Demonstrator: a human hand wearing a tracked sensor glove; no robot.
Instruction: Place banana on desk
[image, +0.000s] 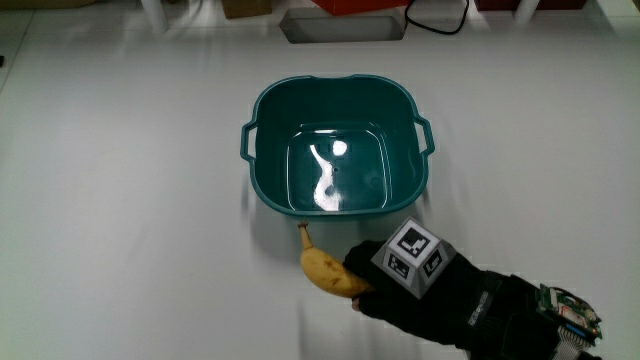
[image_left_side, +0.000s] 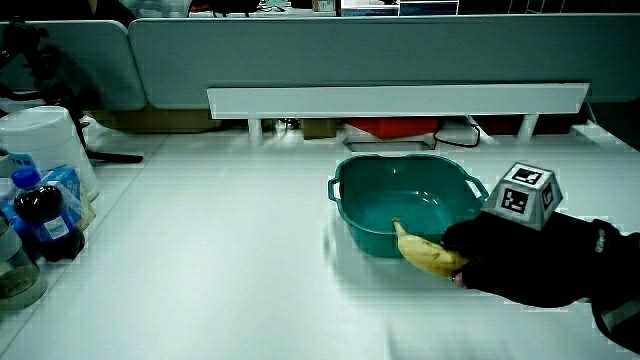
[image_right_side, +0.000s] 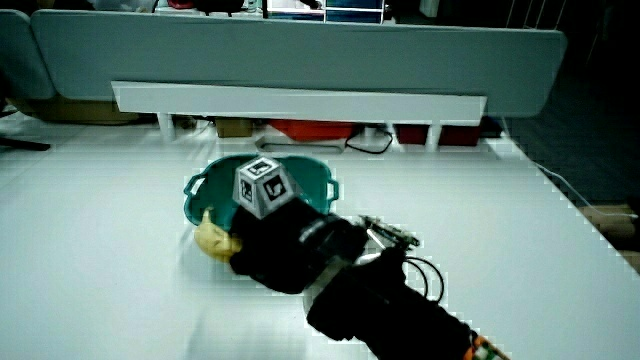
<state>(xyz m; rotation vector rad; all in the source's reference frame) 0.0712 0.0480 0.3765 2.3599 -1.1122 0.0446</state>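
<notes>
Main view, banana: the banana lies just outside the tub, nearer the person than its rim, stem tip pointing toward the tub wall.
Main view, hand: the hand sits beside the tub over the banana's blunt end, cube on its back; the grip is clamped on that end, with the stem half sticking out free.
Main view, bench: the bench is pale and bare around the fruit; whether the banana already touches it cannot be told from above.
Side view, banana: in a side view the banana shows low in front of the tub, at or just above the bench, curved side down.
Side view, hand: the hand wraps the thick end, fingers closed round it.
Side view, clutter: bottles stand at the bench's edge, well apart from the fruit.
Side view, again: the banana pokes out past the hand, close beside the tub.
Handling: probably light, soft under the peel and easily bruised, so a gentle hold suits it.
Where to hold: mid-body or the thick end seems safest; the stem looks thin and may snap.
Slip: the peel looks smooth, and the curve may let it rock once set down.
</notes>
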